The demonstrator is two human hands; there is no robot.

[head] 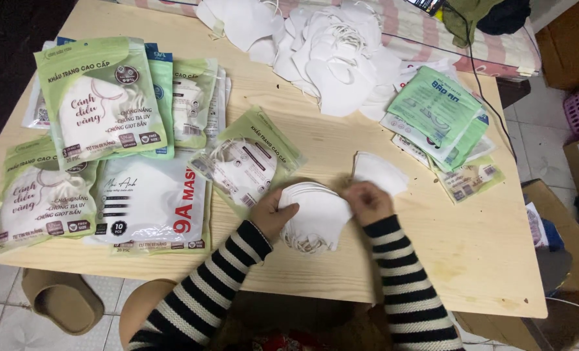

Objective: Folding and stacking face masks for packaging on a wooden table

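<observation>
On the left part of the wooden desk lie several sealed packs of masks: a large green pack at the top, another green pack below it, and a mostly white pack just beside that one, all overlapping. A smaller green pack lies tilted nearer the middle, close to the left hand.

The left hand grips the left edge of a stack of white masks, its fingers curled closed around it with the thumb on top. The stack sits near the front middle of the desk, held between both hands, with loose ear loops showing at its lower edge. The right hand pinches the stack's upper right edge, fingers closed on it. Both arms wear black and white striped sleeves.

Just behind the right hand a single white mask lies flat. Further back a big heap of loose white masks is spread out. To the right of it lie flat green bags, stacked unevenly.
</observation>
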